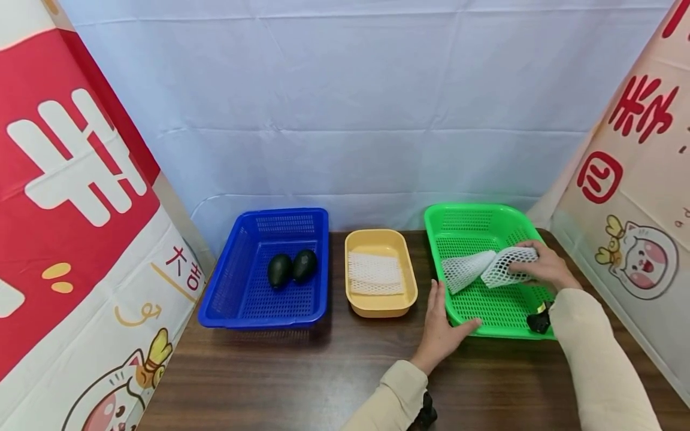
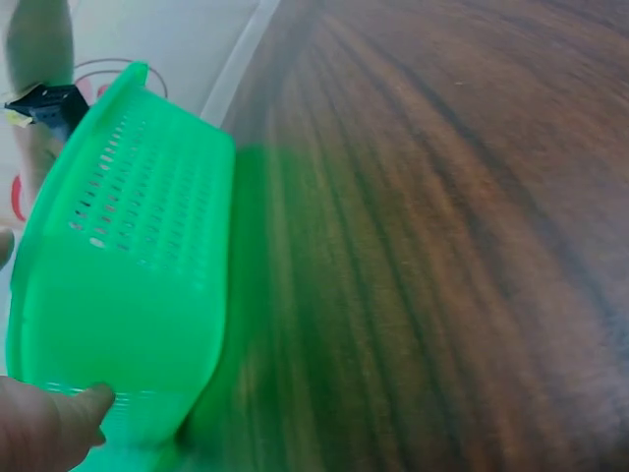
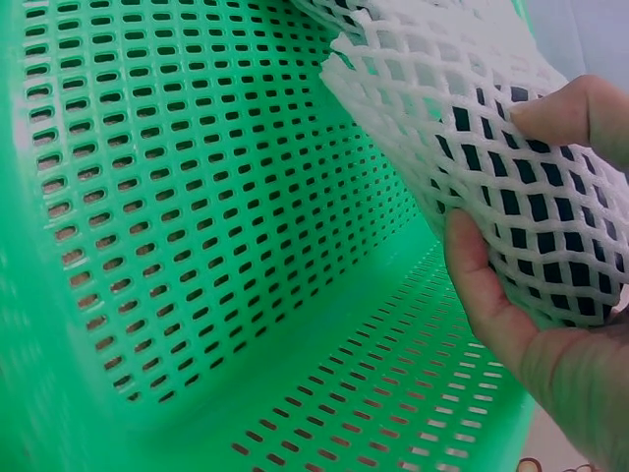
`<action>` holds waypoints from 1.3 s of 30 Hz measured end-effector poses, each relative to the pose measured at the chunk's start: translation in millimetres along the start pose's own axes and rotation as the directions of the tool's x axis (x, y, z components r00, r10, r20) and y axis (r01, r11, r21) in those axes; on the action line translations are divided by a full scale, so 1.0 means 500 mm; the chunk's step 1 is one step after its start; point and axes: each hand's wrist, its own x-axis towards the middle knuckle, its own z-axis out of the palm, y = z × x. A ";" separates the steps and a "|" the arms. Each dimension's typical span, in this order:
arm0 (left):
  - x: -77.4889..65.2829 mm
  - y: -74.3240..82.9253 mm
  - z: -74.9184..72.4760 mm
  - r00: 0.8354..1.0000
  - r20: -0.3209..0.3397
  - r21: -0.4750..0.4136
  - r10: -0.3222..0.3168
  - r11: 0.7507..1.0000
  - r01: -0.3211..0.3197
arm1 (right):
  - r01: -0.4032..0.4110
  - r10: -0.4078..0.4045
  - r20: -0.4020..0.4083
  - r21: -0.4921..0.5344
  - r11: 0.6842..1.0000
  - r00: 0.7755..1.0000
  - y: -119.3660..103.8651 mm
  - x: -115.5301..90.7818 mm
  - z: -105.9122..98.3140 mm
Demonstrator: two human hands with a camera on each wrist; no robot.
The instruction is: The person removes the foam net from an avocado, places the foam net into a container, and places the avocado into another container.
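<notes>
Dark wood grain runs across the table (image 1: 280, 383) in front of me, where two pale sleeves (image 1: 609, 365) reach in from the near edge. Closest is the left hand (image 1: 442, 332), spread wide at the near corner of a green basket (image 1: 507, 330), its thumb at the front rim and its fingers stretched along the side. Further in, the right hand (image 1: 547, 266) has thumb and fingers wrapped round a white foam net (image 1: 498, 272) inside that basket; something dark shows through the mesh, though I can't tell whether it touches the basket floor. Just beside it, a second net (image 1: 465, 270) lies slanted towards the left wall. Left of the green basket stands a yellow tray (image 1: 380, 309) with flat white netting (image 1: 374, 273) lying in it, and left again a blue basket (image 1: 253, 324) where two dark avocados (image 1: 279, 271) sit close together. Behind everything hangs a creased, pale blue cloth (image 1: 345, 120), flanked by printed panels (image 1: 636, 179) with red lettering and cartoon faces.
</notes>
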 end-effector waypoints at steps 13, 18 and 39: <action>0.034 0.049 -0.025 0.996 -0.049 0.031 0.072 0.997 -0.070 | 0.048 -0.050 -0.042 -0.037 0.998 0.998 -0.015 -0.012 -0.015; 0.046 0.069 -0.037 0.996 -0.058 0.040 0.075 0.997 -0.073 | 0.079 -0.081 -0.070 -0.031 0.996 0.994 -0.015 -0.018 -0.025; 0.065 0.086 -0.055 0.999 -0.023 -0.208 0.025 0.978 -0.030 | 0.153 -0.157 -0.156 -0.037 0.988 0.975 -0.048 -0.054 -0.040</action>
